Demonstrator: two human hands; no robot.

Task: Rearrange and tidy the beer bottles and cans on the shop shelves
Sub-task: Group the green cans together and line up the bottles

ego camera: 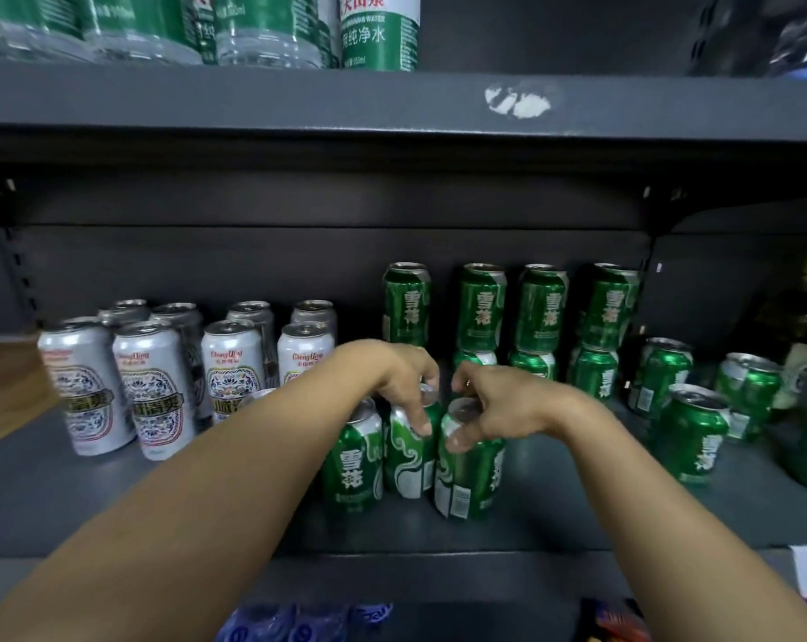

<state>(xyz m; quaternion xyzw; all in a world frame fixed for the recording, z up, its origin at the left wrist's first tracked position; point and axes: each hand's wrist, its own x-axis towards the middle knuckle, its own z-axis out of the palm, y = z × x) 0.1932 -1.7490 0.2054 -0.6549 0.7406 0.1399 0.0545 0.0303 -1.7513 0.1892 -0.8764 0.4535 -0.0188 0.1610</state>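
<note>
Two green cans at the front of the shelf (531, 525) are held by their tops, one in each hand. The middle green can (411, 456) is pinched at its rim by the left hand (404, 377), and the right green can (469, 470) is gripped from above by the right hand (489, 400). A third green can (353, 461) is touched by nothing and stands just beside them on the left. The tops are probably held so the cans can be slid into a neat row. More green cans are stacked two high at the back (480, 308), likely to save room, and silver cans (154, 386) are kept together on the left
</note>
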